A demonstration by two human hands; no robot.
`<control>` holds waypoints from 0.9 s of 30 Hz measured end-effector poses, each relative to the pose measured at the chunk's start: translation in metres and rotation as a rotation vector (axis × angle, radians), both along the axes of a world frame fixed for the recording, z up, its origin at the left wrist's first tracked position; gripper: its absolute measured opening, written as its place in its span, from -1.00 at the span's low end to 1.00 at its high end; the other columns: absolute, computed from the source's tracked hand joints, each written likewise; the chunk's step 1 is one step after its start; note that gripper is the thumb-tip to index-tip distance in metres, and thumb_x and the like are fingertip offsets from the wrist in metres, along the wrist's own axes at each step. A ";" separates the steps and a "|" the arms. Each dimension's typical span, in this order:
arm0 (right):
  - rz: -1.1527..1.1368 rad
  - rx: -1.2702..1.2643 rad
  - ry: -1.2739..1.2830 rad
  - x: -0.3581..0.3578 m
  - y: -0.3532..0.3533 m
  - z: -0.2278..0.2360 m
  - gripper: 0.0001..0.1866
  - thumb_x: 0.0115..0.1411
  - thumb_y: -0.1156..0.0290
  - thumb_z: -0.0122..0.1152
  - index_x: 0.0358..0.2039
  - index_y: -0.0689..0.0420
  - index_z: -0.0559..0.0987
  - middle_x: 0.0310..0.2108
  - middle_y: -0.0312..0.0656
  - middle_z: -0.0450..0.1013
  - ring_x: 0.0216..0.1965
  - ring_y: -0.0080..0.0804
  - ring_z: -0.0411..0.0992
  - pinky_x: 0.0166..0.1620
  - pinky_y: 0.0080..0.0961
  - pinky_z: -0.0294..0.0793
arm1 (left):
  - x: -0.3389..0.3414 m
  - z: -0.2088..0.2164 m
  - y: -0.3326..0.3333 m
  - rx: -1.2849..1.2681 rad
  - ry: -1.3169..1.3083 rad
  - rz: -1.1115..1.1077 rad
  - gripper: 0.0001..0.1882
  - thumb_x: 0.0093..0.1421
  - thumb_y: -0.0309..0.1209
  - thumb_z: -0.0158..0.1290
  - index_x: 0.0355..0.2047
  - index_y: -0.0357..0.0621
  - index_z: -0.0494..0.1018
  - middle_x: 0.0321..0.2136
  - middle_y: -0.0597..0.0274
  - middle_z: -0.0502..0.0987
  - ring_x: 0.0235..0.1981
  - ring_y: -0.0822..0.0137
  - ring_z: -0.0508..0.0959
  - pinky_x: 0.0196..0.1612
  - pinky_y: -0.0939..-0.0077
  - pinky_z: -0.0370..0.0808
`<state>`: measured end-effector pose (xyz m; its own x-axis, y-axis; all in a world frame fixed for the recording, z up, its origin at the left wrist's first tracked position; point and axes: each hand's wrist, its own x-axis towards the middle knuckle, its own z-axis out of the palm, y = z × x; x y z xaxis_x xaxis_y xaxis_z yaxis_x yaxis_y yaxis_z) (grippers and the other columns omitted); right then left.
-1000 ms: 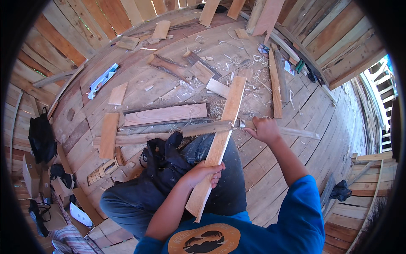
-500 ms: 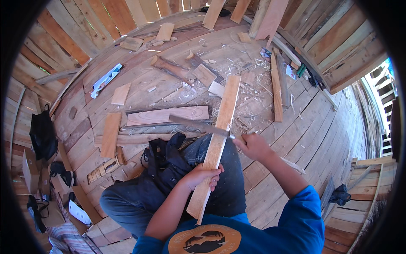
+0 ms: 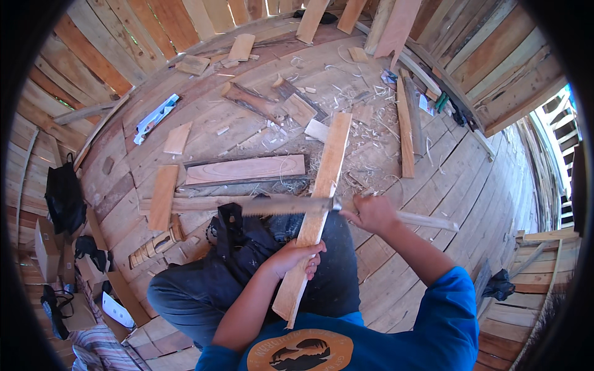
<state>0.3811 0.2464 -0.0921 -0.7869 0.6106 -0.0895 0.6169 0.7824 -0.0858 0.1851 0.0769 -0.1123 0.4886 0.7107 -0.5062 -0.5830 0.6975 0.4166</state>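
Note:
My left hand (image 3: pixel 296 258) is wrapped round the lower part of a long, narrow wooden board (image 3: pixel 331 157), which slants up and away across my lap. My right hand (image 3: pixel 374 214) is closed on a long-handled knife (image 3: pixel 281 206). Its pale wooden handle sticks out to the right behind my wrist. The metal blade lies across the board, pointing left, and looks slightly smeared; its lower edge appears jagged. A small curl of wood shows on the board's right edge, just above the blade. Beneath the blade's tip, dark cloth (image 3: pixel 238 232) is bunched on my lap.
Wood shavings (image 3: pixel 371 133) litter the plank floor ahead. Around me lie a dark-edged board (image 3: pixel 247 170), a short plank (image 3: pixel 163 198), two bark-edged pieces and a long strip (image 3: pixel 405 130). A patterned wooden sheath-like piece (image 3: pixel 154 246) sits by my left knee. Cardboard boxes (image 3: pixel 49 250) line the left.
The knife has come down along the board toward me, and its blade has turned to show its broad side. My right hand has shifted slightly; my left hand keeps its grip.

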 end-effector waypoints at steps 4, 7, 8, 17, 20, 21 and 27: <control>-0.063 -0.277 0.129 0.005 -0.011 -0.002 -0.39 0.18 -0.21 -0.04 -0.57 0.16 0.49 -0.71 -0.03 0.45 -0.61 -0.10 0.51 -0.51 -0.18 0.49 | 0.001 -0.003 0.001 -0.046 -0.006 -0.010 -0.79 0.28 -0.26 -0.01 -0.24 -0.13 0.31 -0.70 0.35 0.21 -0.72 0.47 0.32 -0.59 0.49 0.36; -0.061 -0.236 0.064 0.006 -0.015 0.005 -0.37 0.18 -0.22 -0.05 -0.57 0.16 0.50 -0.69 -0.02 0.45 -0.56 -0.09 0.52 -0.48 -0.15 0.49 | 0.002 0.000 0.000 -0.013 0.027 -0.013 -0.79 0.28 -0.25 0.00 -0.24 -0.13 0.32 -0.70 0.37 0.21 -0.72 0.48 0.30 -0.59 0.51 0.35; -0.005 -0.178 -0.013 0.006 -0.020 0.012 -0.38 0.18 -0.22 -0.05 -0.57 0.16 0.50 -0.68 -0.01 0.46 -0.56 -0.08 0.52 -0.47 -0.15 0.48 | 0.000 0.001 0.000 -0.010 0.024 -0.013 -0.79 0.28 -0.25 0.00 -0.24 -0.13 0.32 -0.70 0.37 0.21 -0.72 0.48 0.30 -0.60 0.52 0.35; -0.265 0.053 -0.035 0.013 0.037 -0.001 -0.37 0.19 -0.20 -0.05 -0.54 0.19 0.53 -0.65 0.04 0.47 -0.53 0.00 0.50 -0.42 -0.11 0.48 | 0.002 -0.004 -0.001 0.003 -0.063 0.036 -0.83 0.26 -0.33 0.02 -0.29 -0.14 0.33 -0.68 0.37 0.26 -0.71 0.48 0.31 -0.61 0.52 0.34; -0.325 -0.119 0.001 0.007 0.026 0.007 -0.35 0.21 -0.18 -0.06 -0.56 0.25 0.53 -0.61 0.11 0.47 -0.47 0.07 0.50 -0.34 -0.11 0.48 | 0.000 -0.004 -0.003 0.004 -0.041 0.023 -0.84 0.26 -0.33 0.02 -0.30 -0.13 0.31 -0.68 0.35 0.25 -0.71 0.47 0.32 -0.59 0.49 0.37; -0.360 -0.212 0.025 0.007 0.025 0.011 -0.35 0.22 -0.16 -0.07 -0.57 0.26 0.53 -0.60 0.13 0.47 -0.44 0.10 0.50 -0.31 -0.11 0.48 | 0.001 -0.004 -0.002 0.008 -0.036 0.016 -0.84 0.26 -0.33 0.02 -0.30 -0.13 0.31 -0.68 0.35 0.25 -0.71 0.47 0.32 -0.59 0.48 0.37; -0.306 -0.600 0.179 0.006 0.002 0.006 -0.33 0.22 -0.16 -0.07 -0.60 0.29 0.50 -0.59 0.14 0.46 -0.43 0.11 0.49 -0.29 -0.14 0.47 | 0.001 0.000 -0.002 0.009 -0.017 -0.006 -0.82 0.27 -0.30 0.01 -0.28 -0.13 0.30 -0.69 0.35 0.22 -0.72 0.47 0.31 -0.59 0.50 0.38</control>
<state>0.3872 0.2487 -0.0857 -0.6212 0.6928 -0.3662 0.7383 0.3608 -0.5698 0.1861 0.0753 -0.1124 0.5013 0.7121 -0.4916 -0.5856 0.6974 0.4131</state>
